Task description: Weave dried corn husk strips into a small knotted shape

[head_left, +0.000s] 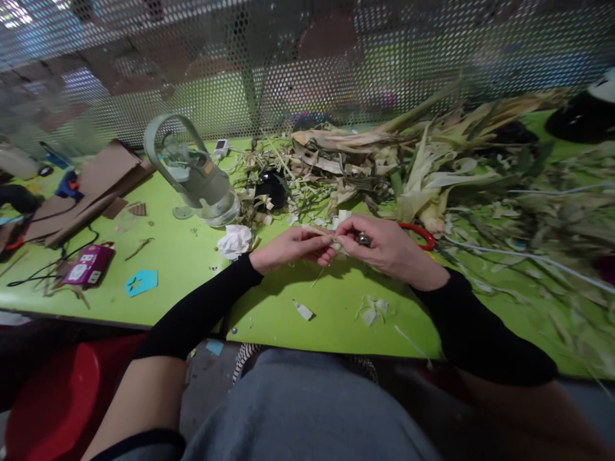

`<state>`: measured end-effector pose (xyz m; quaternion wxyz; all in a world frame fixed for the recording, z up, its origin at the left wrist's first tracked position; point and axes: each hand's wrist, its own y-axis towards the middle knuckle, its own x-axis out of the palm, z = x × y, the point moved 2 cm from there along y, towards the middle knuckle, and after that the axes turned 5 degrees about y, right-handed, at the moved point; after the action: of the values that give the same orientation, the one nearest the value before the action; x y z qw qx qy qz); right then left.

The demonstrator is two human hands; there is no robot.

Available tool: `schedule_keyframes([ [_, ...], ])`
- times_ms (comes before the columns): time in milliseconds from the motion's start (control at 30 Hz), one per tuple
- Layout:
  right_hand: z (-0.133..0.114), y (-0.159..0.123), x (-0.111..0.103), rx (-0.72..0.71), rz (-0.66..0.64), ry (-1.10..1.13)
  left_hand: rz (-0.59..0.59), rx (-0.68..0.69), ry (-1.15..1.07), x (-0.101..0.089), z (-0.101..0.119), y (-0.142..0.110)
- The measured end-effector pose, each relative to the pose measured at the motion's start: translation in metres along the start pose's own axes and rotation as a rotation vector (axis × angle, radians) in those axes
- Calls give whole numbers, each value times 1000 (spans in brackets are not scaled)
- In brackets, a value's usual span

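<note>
While the green table (269, 320) fills the frame's middle and dry husks (423, 173) crowd the upper right, our left hand (294, 246) and right hand (387, 248) meet at centre, narrowly pinching a pale strip (338, 246), presumably to steady something so slight.

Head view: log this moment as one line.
left hand: holding pale strip; right hand: at same strip; bottle: upright on table; husks: beyond hands
</note>
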<state>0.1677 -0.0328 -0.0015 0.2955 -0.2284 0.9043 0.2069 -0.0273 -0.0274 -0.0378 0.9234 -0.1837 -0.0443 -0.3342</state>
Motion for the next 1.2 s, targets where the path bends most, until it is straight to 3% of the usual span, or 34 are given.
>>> schedule_keyframes([
  [400, -5, 0, -4, -63, -93, 4, 80, 14, 18, 5, -2, 1],
  [767, -2, 1, -1, -87, -33, -107, 113, -18, -46, 9, -2, 1],
  [1033, 2, 2, -1, -126, -10, -149, 199, 54, 162, 7, 0, 0],
  [1200, 7, 3, 3, -171, -16, -247, 197, 74, 170, 3, -3, 1],
])
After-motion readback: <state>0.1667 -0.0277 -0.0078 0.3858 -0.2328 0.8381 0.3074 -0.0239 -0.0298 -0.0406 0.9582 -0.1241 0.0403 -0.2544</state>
